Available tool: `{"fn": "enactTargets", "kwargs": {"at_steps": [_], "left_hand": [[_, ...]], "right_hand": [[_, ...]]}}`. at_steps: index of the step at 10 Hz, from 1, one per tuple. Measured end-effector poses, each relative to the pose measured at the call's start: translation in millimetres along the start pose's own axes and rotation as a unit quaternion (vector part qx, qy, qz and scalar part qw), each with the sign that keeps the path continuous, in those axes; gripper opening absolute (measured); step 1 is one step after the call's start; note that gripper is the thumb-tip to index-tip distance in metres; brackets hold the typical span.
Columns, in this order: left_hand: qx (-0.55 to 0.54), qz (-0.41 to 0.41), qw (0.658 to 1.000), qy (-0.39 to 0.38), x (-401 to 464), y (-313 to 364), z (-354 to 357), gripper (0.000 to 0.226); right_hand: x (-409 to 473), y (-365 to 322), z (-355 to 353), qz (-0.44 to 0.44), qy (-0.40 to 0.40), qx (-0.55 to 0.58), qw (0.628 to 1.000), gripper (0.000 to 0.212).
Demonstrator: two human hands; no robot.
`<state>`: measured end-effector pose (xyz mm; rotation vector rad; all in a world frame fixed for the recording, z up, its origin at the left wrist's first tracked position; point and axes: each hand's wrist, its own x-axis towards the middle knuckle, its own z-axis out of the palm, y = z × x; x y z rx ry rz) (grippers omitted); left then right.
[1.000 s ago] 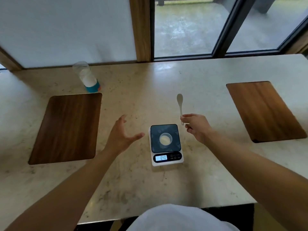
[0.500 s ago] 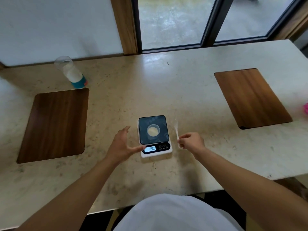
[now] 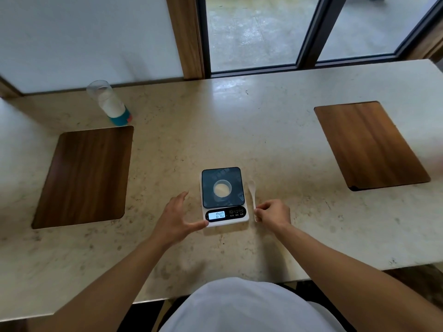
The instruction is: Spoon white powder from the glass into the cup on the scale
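The stone counter carries the scale, holding the cup. Beside it, the right hand, pinching the spoon, has lowered; the left hand, fingers spread, touches its corner. The glass stands far beyond: spooning appears finished.

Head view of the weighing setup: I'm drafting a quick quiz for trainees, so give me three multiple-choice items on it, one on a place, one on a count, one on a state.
1. Where does the glass of white powder stand?
A. far left of the table, near the wall
B. on the scale
C. on the right mat

2. How many wooden mats lie on the table?
A. one
B. two
C. three

3. What is the right hand doing?
A. resting flat and open
B. pinching the spoon beside the scale
C. gripping the cup

Answers: 1 A, it stands beyond the left mat. 2 B, one left, one right. 3 B, its fingers hold the handle, bowl pointing away.
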<state>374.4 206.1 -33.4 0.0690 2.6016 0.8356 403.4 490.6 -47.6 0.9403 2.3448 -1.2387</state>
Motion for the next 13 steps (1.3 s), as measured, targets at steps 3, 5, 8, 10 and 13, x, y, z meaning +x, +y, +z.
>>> {"fn": "enactTargets", "kwargs": {"at_steps": [3,5,8,10,13], "left_hand": [[-0.009,0.005,1.000,-0.001,-2,4,4,0.115],[-0.008,0.000,1.000,-0.009,-4,7,8,0.113],[-0.012,0.004,1.000,-0.004,-3,8,9,0.112],[-0.021,-0.007,1.000,0.012,0,17,5,0.107],[0.006,-0.004,0.999,0.052,32,37,-16,0.113]], "right_hand": [[4,3,0,0.005,-0.009,0.006,1.000,0.013],[6,4,1,0.012,-0.007,0.003,1.000,0.006],[6,5,3,0.011,0.002,0.004,1.000,0.001],[6,-5,0,-0.007,0.006,-0.007,1.000,0.004],[15,-50,-17,-0.059,-0.003,0.013,0.998,0.019]]}}
